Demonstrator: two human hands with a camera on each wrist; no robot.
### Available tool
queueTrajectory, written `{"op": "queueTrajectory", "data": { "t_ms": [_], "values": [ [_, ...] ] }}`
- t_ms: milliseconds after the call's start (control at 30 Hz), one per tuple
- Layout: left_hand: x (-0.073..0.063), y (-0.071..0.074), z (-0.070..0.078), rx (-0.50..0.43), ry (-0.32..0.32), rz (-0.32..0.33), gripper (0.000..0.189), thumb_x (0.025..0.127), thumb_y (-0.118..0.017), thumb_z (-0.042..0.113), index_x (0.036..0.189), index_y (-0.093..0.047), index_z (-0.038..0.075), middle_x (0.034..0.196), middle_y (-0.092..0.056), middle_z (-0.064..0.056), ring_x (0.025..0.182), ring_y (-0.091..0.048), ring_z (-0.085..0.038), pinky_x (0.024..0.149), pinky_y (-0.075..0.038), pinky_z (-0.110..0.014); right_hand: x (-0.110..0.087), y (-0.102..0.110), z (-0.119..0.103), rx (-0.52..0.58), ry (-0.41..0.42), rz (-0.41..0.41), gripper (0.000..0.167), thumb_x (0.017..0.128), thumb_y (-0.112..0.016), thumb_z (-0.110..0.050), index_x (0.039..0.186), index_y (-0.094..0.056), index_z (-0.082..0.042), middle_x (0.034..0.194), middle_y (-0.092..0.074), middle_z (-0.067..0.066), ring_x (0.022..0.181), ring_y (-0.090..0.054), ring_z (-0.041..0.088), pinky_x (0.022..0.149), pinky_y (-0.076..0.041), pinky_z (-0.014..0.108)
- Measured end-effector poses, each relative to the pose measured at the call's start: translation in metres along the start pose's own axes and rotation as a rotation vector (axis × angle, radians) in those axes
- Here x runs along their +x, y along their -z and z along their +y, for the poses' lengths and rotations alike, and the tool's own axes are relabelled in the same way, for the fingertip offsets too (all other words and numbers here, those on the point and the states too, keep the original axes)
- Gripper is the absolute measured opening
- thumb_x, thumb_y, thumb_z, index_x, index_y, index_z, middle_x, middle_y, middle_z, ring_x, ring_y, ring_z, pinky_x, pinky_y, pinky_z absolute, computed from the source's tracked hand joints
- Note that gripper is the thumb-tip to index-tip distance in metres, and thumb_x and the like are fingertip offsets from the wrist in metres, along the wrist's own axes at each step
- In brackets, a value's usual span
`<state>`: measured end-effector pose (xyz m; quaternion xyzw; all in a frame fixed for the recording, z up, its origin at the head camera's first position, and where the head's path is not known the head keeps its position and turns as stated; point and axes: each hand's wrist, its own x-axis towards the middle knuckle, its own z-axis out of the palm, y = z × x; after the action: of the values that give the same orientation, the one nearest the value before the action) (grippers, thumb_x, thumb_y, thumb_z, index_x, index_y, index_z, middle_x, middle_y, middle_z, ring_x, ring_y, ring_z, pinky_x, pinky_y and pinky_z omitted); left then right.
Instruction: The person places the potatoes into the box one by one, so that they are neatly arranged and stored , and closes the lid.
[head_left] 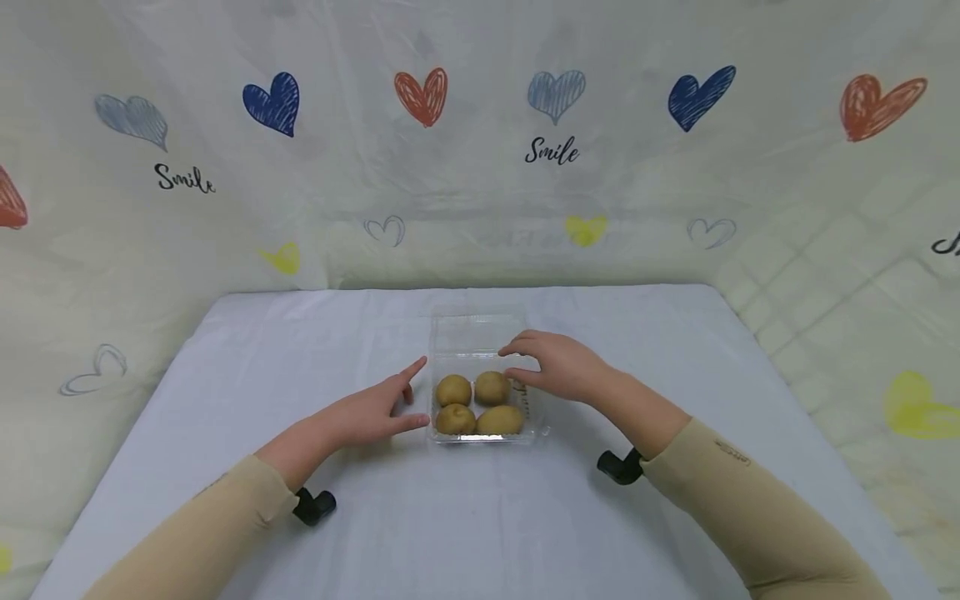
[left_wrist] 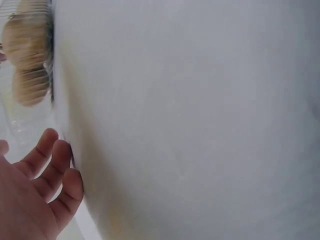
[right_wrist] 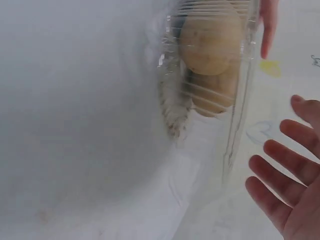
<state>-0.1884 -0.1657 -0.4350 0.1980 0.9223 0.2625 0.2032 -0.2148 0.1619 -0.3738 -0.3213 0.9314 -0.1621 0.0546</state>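
Note:
Several potatoes sit in a clear plastic clamshell container, whose transparent lid stands raised at the back. My left hand is at the container's left side, index finger extended and thumb by the front left corner; whether it touches the plastic I cannot tell. Over the right side of the container is my right hand, near the back right potato. In the right wrist view its fingers are spread apart and hold nothing. The left wrist view shows relaxed fingers low beside the container wall.
A white cloth covers the table under the container. Behind it hangs a pale curtain printed with hearts and words. Black wrist devices stick out below both sleeves.

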Motion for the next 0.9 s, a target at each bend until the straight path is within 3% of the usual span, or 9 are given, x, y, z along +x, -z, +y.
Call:
{"op": "queueTrajectory", "data": {
  "t_ms": [233,400,567,733,900],
  "values": [
    [-0.009,-0.001,-0.005,-0.037,-0.034,0.109,0.085,0.095,-0.057,0.058,0.160,-0.009,0.033,0.128,-0.050,0.002,0.101,-0.054,-0.015,0.092,-0.042,-0.040,-0.020,-0.001,0.009,-0.016,-0.045,0.089,0.051,0.096,-0.063,-0.046,0.136,-0.061,-0.016,0.138,-0.057,0.005,0.132,-0.049,0.026,0.106,-0.039,0.048],
    [-0.023,0.002,-0.005,0.013,-0.053,0.189,0.082,0.096,-0.056,0.057,0.160,-0.013,0.031,0.137,-0.051,-0.002,0.126,-0.049,-0.021,0.105,-0.038,-0.048,-0.036,-0.004,0.017,-0.047,-0.051,0.123,0.058,0.096,-0.060,-0.050,0.142,-0.055,-0.015,0.146,-0.050,0.007,0.136,-0.044,0.030,0.108,-0.036,0.050],
    [-0.031,0.004,-0.003,0.059,-0.071,0.248,0.078,0.097,-0.057,0.052,0.160,-0.015,0.029,0.143,-0.049,-0.001,0.134,-0.044,-0.025,0.108,-0.034,-0.051,-0.051,-0.007,0.023,-0.067,-0.071,0.132,0.066,0.096,-0.056,-0.056,0.147,-0.049,-0.015,0.150,-0.046,0.008,0.138,-0.042,0.032,0.108,-0.034,0.053],
    [-0.029,0.004,-0.003,-0.035,-0.050,0.236,0.075,0.099,-0.052,0.053,0.160,-0.016,0.029,0.148,-0.043,0.001,0.137,-0.041,-0.024,0.109,-0.033,-0.052,-0.053,-0.007,0.026,0.041,-0.174,0.103,0.071,0.097,-0.052,-0.059,0.150,-0.043,-0.014,0.151,-0.045,0.010,0.139,-0.039,0.033,0.109,-0.032,0.054],
    [-0.013,0.006,-0.004,-0.207,0.016,0.180,0.079,0.097,-0.046,0.065,0.160,-0.016,0.028,0.150,-0.041,0.000,0.136,-0.042,-0.025,0.107,-0.034,-0.053,-0.040,-0.007,0.035,0.191,-0.275,0.074,0.071,0.098,-0.053,-0.057,0.152,-0.040,-0.012,0.148,-0.047,0.010,0.132,-0.047,0.032,0.105,-0.038,0.052]
  ]
}}
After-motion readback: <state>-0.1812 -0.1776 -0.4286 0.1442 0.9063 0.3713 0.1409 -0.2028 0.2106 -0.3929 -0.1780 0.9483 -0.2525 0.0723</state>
